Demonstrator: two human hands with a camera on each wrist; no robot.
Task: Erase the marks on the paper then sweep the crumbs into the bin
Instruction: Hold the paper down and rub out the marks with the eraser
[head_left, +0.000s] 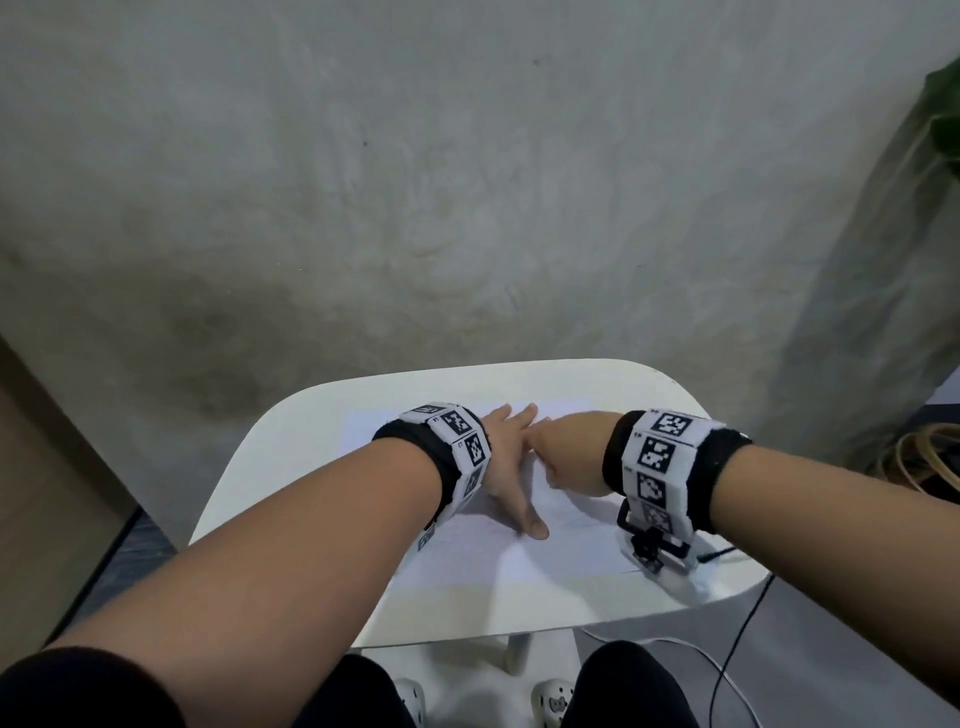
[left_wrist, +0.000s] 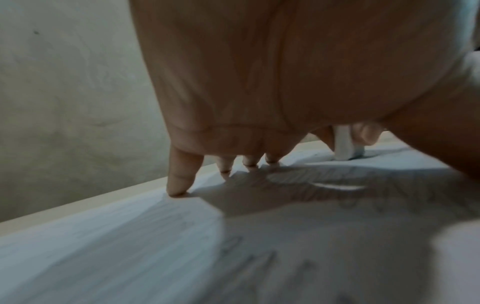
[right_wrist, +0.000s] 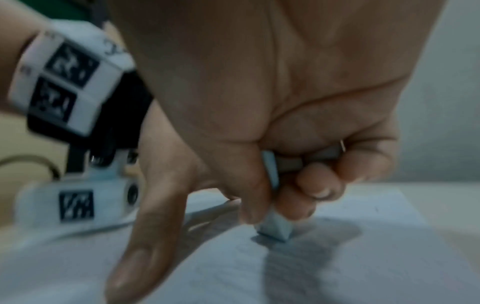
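Observation:
A white sheet of paper (head_left: 561, 551) with faint pencil marks (left_wrist: 324, 191) lies on the small white table (head_left: 291, 467). My left hand (head_left: 506, 457) lies spread flat on the sheet, its straight fingertips (left_wrist: 179, 187) pressing it down. Just right of it my right hand (head_left: 563, 457) pinches a white eraser (right_wrist: 274, 227), whose lower end touches the paper. The eraser (left_wrist: 345, 144) also shows past the left palm, standing on the sheet. In the head view the eraser is hidden under the right hand. No bin shows in any view.
The table stands against a grey plaster wall (head_left: 467, 182). Cables (head_left: 737, 639) hang off the table's right edge down to the floor. A coiled hose (head_left: 930, 457) and a green plant (head_left: 943, 114) are at the far right. My knees and shoes sit below the front edge.

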